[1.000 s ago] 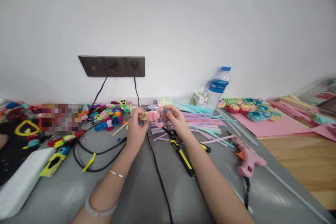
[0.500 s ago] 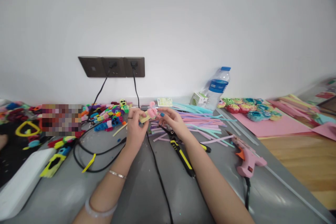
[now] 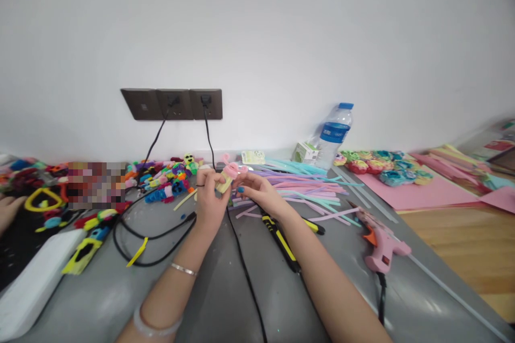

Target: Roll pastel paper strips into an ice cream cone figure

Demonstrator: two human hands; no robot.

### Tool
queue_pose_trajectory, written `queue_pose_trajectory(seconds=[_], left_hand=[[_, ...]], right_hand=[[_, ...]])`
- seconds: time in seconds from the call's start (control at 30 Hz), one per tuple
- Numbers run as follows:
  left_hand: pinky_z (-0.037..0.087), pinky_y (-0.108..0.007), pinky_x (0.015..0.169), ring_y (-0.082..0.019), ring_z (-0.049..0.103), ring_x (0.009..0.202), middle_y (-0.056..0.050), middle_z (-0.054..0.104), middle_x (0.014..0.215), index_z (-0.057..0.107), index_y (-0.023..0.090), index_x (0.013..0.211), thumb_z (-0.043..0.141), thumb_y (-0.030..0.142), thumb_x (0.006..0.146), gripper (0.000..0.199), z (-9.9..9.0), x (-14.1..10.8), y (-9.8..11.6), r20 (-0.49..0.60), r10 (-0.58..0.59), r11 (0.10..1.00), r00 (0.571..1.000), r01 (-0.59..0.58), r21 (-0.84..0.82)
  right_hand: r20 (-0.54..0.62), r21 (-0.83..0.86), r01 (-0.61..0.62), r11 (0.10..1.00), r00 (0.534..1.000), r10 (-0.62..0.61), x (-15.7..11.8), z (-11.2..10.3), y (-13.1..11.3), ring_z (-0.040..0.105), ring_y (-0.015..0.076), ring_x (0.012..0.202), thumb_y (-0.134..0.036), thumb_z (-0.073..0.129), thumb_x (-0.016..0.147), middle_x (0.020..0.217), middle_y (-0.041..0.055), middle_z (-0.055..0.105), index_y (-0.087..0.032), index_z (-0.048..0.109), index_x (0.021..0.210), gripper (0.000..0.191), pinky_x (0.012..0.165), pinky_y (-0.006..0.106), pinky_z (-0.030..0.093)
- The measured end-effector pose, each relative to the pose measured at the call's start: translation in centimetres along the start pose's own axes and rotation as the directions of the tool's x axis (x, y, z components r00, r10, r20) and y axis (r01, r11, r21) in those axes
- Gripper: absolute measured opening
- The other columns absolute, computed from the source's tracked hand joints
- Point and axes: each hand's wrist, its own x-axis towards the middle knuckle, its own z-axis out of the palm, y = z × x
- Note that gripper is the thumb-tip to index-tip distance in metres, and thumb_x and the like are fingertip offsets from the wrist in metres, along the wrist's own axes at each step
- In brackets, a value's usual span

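Observation:
My left hand (image 3: 210, 198) is closed around a small pink and pale yellow pipe-cleaner figure (image 3: 230, 171), raised a little over the table. Curled pink loops stick up from the figure's top. From the other side my right hand (image 3: 260, 193) pinches the pink part's edge; its fingertips are partly hidden. A thin yellow stem (image 3: 184, 199) reaches out to the left of my left hand. Beneath my right wrist lie pliers with black and yellow handles (image 3: 284, 241), their jaws covered by the hand. Pastel pipe cleaners (image 3: 322, 187) spread out behind my right hand.
A pink glue gun (image 3: 382, 249) rests at the right, its cord trailing forward. Black cables (image 3: 241, 262) cross the grey table (image 3: 217, 300). Colourful pipe-cleaner pieces (image 3: 164, 190) heap up at the left. A water bottle (image 3: 333, 134) leans on the wall. Another person's hand (image 3: 8, 213) shows at far left.
The figure has tipped slightly, with its pink loops now showing more. My right fingers have drawn closer round its pink edge. The other person's hand has come further into view.

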Motion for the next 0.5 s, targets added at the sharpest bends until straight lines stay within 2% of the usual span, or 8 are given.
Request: queue_pose_trajectory(seconds=[0.1, 0.2, 0.3, 0.4, 0.5], left_hand=[[0.046, -0.031, 0.074, -0.019, 0.052, 0.083, -0.002, 0.045, 0.087, 0.047, 0.023, 0.081, 0.064, 0.009, 0.079, 0.021, 0.2, -0.3, 0.4, -0.004, 0.006, 1.000, 1.000, -0.006, 0.006], [0.047, -0.032, 0.075, -0.019, 0.054, 0.084, -0.002, 0.046, 0.087, 0.048, 0.023, 0.082, 0.065, 0.009, 0.078, 0.023, 0.3, -0.6, 0.8, 0.017, -0.013, 1.000, 1.000, 0.013, 0.003], [0.048, -0.032, 0.074, -0.020, 0.056, 0.084, -0.003, 0.048, 0.090, 0.050, 0.023, 0.084, 0.064, 0.006, 0.077, 0.023, 0.5, -0.8, 1.1, 0.053, -0.017, 1.000, 0.998, 0.016, 0.004], [0.050, -0.032, 0.075, -0.020, 0.057, 0.088, -0.004, 0.050, 0.093, 0.052, 0.023, 0.087, 0.063, 0.005, 0.078, 0.023, 0.6, -0.8, 1.1, 0.079, 0.007, 1.000, 0.997, -0.005, -0.018], [0.051, -0.029, 0.071, -0.017, 0.057, 0.082, -0.004, 0.051, 0.096, 0.053, 0.023, 0.095, 0.063, 0.009, 0.080, 0.023, 0.6, -0.7, 1.1, 0.133, 0.030, 0.997, 0.991, -0.019, -0.080]], right_hand=[[0.010, 0.048, 0.006, 0.999, 1.000, -0.006, 0.1, 0.3, 0.3, 0.062, 0.0135, 0.078, -0.039, 0.078, 0.074, 0.092, 0.0022, 0.068, -0.021, 0.067, 0.097, 0.031, 0.069, 0.024, 0.050], [0.014, 0.071, 0.006, 0.997, 1.000, -0.007, 0.2, 0.6, 0.4, 0.063, 0.0151, 0.079, -0.043, 0.080, 0.071, 0.089, 0.0022, 0.069, -0.021, 0.068, 0.099, 0.038, 0.068, 0.025, 0.050], [0.018, 0.079, 0.026, 0.997, 0.999, -0.027, 0.3, 1.1, 0.4, 0.065, 0.0188, 0.089, -0.045, 0.080, 0.070, 0.095, 0.0032, 0.071, -0.021, 0.070, 0.101, 0.040, 0.079, 0.030, 0.052], [-0.011, 0.093, 0.042, 0.995, 0.999, -0.041, 0.4, 1.2, 0.3, 0.065, 0.0206, 0.096, -0.045, 0.079, 0.072, 0.099, 0.0041, 0.072, -0.021, 0.071, 0.099, 0.037, 0.086, 0.033, 0.051], [-0.068, 0.118, 0.060, 0.991, 0.996, -0.052, 0.4, 1.0, 0.1, 0.066, 0.0200, 0.093, -0.043, 0.079, 0.072, 0.099, 0.0047, 0.072, -0.020, 0.070, 0.098, 0.036, 0.084, 0.032, 0.051]])
